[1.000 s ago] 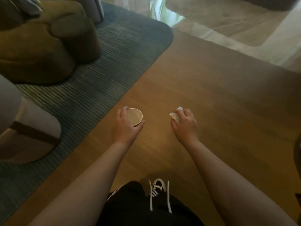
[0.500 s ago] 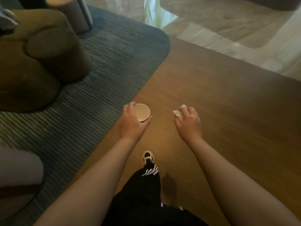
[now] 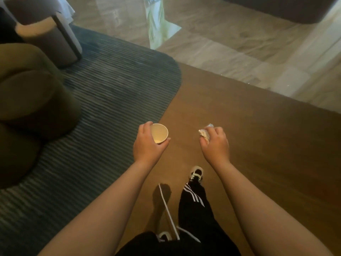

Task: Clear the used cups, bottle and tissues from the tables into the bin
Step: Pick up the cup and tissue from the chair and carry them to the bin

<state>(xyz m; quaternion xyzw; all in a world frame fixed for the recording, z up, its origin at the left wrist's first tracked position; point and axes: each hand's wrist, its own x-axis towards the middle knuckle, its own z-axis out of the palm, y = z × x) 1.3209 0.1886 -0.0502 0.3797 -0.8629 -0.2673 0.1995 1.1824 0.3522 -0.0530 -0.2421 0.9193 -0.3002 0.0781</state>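
Observation:
My left hand (image 3: 147,145) grips a small paper cup (image 3: 159,133), held upright with its open mouth facing up; the inside looks empty. To its right, my right hand (image 3: 215,145) is closed around a crumpled white tissue (image 3: 204,133), part of which sticks out past my fingers. Both hands are held out in front of me above the brown wooden floor (image 3: 258,145). No bin, bottle or table top shows in this view.
A ribbed blue-grey rug (image 3: 110,89) covers the floor on the left. On it stand an olive armchair (image 3: 31,100) and a round side table (image 3: 48,39). Pale stone flooring (image 3: 239,43) lies ahead. My legs and shoes (image 3: 196,174) are below.
I have walked forward along the rug's edge; the armchair has slid back to the left and the stone floor is closer. Both hands keep their grips on the cup and tissue.

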